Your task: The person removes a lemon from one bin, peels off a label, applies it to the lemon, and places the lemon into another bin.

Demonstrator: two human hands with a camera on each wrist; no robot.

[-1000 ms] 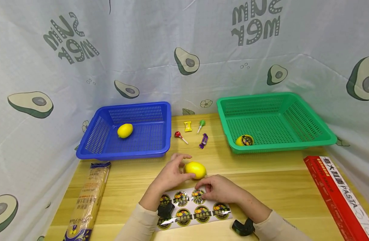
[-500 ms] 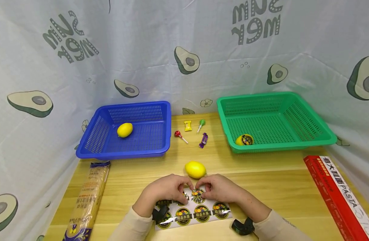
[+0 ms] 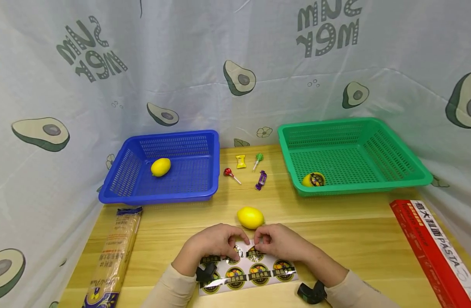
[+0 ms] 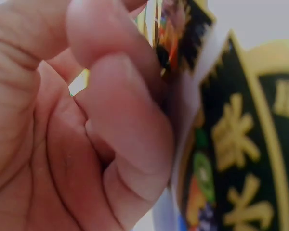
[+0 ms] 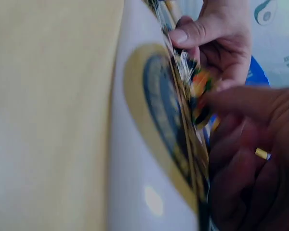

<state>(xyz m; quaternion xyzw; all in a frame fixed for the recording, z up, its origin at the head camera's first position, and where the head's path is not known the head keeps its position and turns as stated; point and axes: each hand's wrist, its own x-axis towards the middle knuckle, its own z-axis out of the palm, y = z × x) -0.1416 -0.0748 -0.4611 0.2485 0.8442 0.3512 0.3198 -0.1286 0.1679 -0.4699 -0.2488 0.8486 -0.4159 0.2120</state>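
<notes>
A white sheet of round black-and-gold fruit stickers lies on the table in front of me. My left hand holds its upper edge, with curled fingers against the sheet in the left wrist view. At a sticker in the top row, my right hand pinches the edge between thumb and forefinger. That sticker looks partly lifted in the right wrist view, where the fingertips are blurred. Just beyond both hands sits a plain lemon, touched by neither.
A blue basket at back left holds one lemon. The green basket at back right holds a stickered lemon. Between them lie lollipops and wrapped candies. Pasta packs flank the table: a clear bag left, a red box right.
My left hand has come away from the middle lemon and down to the sticker sheet beside my right hand. The right fingers have drawn up the sticker's edge slightly.
</notes>
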